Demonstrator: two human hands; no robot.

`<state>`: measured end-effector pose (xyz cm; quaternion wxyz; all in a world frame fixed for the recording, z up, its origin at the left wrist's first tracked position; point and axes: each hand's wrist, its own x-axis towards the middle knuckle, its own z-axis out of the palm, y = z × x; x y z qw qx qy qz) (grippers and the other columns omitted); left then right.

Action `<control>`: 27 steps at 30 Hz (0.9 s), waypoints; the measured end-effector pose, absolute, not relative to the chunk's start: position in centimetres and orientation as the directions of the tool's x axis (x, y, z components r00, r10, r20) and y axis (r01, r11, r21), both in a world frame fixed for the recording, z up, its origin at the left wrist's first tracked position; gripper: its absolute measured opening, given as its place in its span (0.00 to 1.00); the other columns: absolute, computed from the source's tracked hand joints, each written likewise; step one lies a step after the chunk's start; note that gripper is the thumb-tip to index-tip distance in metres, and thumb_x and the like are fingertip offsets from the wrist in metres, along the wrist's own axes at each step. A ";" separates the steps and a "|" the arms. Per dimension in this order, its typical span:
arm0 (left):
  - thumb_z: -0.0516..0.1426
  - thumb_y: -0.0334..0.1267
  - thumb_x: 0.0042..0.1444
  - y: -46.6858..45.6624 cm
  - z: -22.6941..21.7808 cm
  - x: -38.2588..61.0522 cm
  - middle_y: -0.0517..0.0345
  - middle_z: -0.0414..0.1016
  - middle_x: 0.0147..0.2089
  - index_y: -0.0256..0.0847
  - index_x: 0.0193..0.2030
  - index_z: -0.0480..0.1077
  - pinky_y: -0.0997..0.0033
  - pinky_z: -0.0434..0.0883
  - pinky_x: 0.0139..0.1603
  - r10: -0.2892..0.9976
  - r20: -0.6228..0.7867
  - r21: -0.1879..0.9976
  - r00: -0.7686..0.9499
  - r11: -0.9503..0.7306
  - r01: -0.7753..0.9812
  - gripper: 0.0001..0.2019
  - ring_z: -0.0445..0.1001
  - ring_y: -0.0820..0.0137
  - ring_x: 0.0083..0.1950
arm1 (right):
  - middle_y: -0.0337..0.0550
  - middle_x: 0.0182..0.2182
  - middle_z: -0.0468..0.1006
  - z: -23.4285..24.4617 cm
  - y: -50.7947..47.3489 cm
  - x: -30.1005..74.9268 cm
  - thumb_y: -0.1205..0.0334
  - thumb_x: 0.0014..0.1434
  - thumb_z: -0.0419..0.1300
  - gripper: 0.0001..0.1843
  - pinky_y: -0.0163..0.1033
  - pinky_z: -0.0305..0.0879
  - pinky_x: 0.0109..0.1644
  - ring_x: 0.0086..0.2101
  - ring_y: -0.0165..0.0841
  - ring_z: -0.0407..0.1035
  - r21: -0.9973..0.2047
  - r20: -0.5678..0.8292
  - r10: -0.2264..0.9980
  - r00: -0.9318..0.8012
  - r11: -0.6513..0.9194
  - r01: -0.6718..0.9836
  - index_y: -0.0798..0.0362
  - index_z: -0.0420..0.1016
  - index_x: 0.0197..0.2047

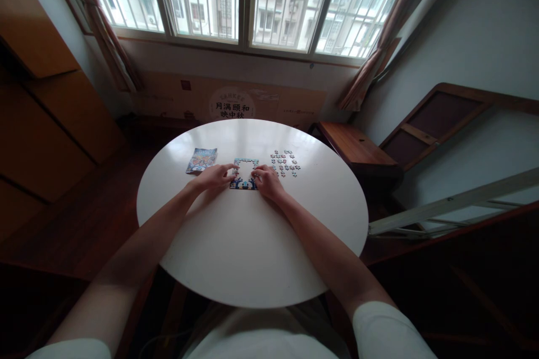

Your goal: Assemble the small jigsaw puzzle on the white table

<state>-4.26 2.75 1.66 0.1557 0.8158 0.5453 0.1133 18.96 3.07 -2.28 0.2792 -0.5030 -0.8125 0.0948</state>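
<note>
A partly built jigsaw puzzle (245, 173) lies on the round white table (252, 247); its border is joined and its middle is bare. My left hand (214, 176) rests at the puzzle's left edge, fingers curled and pressing on it. My right hand (266, 179) rests at the right edge, fingers bent with the tips on the frame. Whether either hand pinches a piece I cannot make out. Several loose puzzle pieces (285, 162) are spread in rows just right of the puzzle. A small picture card (202, 159) lies to the left.
A wooden bench (356, 146) stands to the right of the table, with a wooden frame (438, 118) leaning on the wall. Wooden cabinets (46, 118) fill the left. A cardboard box (231, 102) sits under the barred window (248, 0).
</note>
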 end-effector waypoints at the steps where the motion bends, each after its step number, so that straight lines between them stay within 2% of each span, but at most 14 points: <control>1: 0.53 0.51 0.59 2.7 1.7 -4.3 0.62 0.71 0.24 0.42 0.64 0.68 0.73 0.56 0.29 0.925 0.013 0.379 0.379 -0.355 0.855 0.28 0.68 0.69 0.27 | 0.47 0.50 0.75 -2.3 3.1 19.0 0.69 0.60 0.57 0.14 0.45 0.62 0.58 0.50 0.40 0.67 -0.435 0.359 0.870 -0.338 0.477 0.764 0.50 0.81 0.45; 9: 0.54 0.53 0.57 2.9 1.4 -4.3 0.60 0.72 0.26 0.41 0.59 0.73 0.73 0.56 0.29 0.930 0.004 0.392 0.368 -0.340 0.855 0.28 0.68 0.69 0.27 | 0.47 0.50 0.75 -2.2 3.0 18.9 0.69 0.60 0.57 0.14 0.45 0.62 0.58 0.50 0.39 0.67 -0.438 0.362 0.870 -0.336 0.477 0.762 0.49 0.81 0.44; 27: 0.54 0.54 0.57 3.0 1.3 -4.4 0.60 0.72 0.27 0.42 0.59 0.73 0.74 0.56 0.29 0.926 0.012 0.391 0.378 -0.353 0.850 0.27 0.68 0.70 0.27 | 0.47 0.50 0.75 -2.4 3.2 19.0 0.68 0.60 0.57 0.14 0.45 0.61 0.58 0.50 0.40 0.66 -0.425 0.351 0.869 -0.348 0.479 0.768 0.50 0.81 0.45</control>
